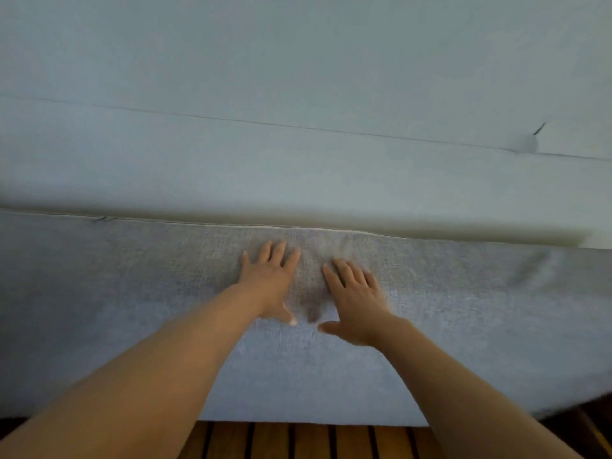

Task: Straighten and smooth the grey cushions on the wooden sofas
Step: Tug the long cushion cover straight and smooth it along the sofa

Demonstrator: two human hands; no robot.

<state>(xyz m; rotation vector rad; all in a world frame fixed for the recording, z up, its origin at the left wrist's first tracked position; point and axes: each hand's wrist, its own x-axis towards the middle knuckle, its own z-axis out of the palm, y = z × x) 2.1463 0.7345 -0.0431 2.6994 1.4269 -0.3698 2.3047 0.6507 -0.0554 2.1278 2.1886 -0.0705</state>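
While left hand [271, 283] & right hand [356, 306] lie flat, fingers spread, on seat cushion [132, 309], best sweep outward w/ even pressure.

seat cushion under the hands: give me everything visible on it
The seat cushion is grey woven fabric with a coarse, slightly mottled weave. It lies flat across the frame on wooden slats, its far edge meeting the paler back cushion along a seam line. The left hand and right hand press flat on it near that edge, fingers spread. Faint creases show towards its right end.
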